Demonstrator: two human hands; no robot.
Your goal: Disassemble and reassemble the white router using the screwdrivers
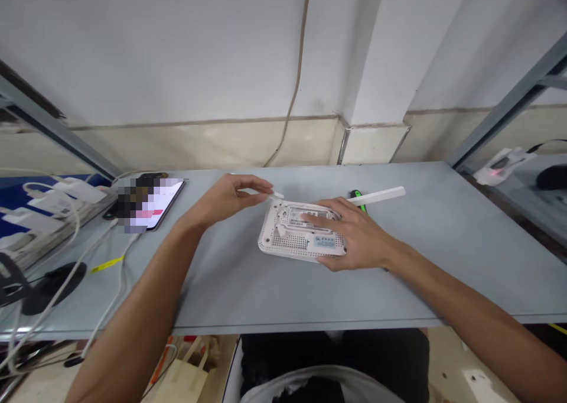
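A white router (283,241) lies on the table with its vented, labelled underside up. My right hand (361,234) grips its right side, thumb along the near edge and fingers over the top. At the router's far left corner, my left hand (228,199) pinches a short white piece (277,195) that looks like an antenna; most of it is hidden by the fingers. Another white antenna (378,195) sticks out to the right from behind my right hand. Beside it rests a black and green tool (357,195), partly covered.
A phone (165,205) with a lit screen lies at the left. White chargers (39,208) on a power strip and loose cables (121,279) crowd the left end. Metal frame posts (500,104) stand at both sides. A white device (500,165) sits beyond the right post.
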